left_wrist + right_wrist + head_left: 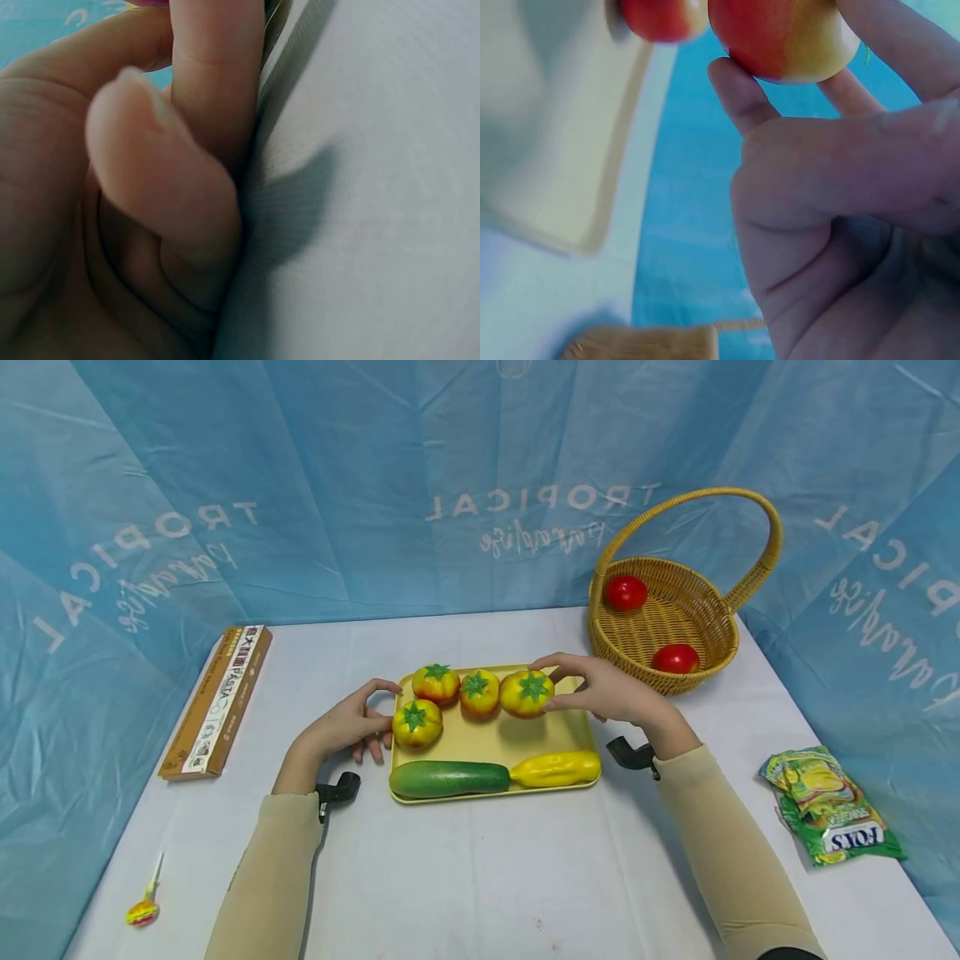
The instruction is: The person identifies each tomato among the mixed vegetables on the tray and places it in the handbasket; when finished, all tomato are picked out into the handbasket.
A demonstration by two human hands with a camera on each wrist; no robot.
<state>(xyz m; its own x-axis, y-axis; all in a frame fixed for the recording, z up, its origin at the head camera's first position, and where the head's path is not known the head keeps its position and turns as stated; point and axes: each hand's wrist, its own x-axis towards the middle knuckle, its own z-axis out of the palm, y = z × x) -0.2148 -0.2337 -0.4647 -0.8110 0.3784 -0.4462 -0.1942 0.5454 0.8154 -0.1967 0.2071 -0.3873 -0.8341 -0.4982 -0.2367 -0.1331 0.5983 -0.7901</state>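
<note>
My right hand (pixel 611 689) pinches a yellow-and-red tomato (pixel 525 695) with a green star-shaped top, over the right part of a shallow yellow tray (pixel 480 743). In the right wrist view, fingers and thumb go round its red-and-yellow side. My left hand (pixel 341 722) is at the tray's left rim, fingers loosely bent, tips beside another yellow tomato (pixel 417 723); whether they touch it is unclear. Two more such tomatoes (pixel 436 684) (pixel 480 694) are at the tray's back. A green cucumber-like vegetable (pixel 448 779) and a yellow elongated vegetable (pixel 557 769) lie along its front.
A wicker basket (pixel 663 568) with a tall handle stands at the back right, holding two red tomatoes (pixel 626 593) (pixel 676 658). A pasta box (pixel 217 702) lies at the left and a lollipop (pixel 143 906) in front of it. Green FOX'S packets (pixel 832 806) lie at the right edge.
</note>
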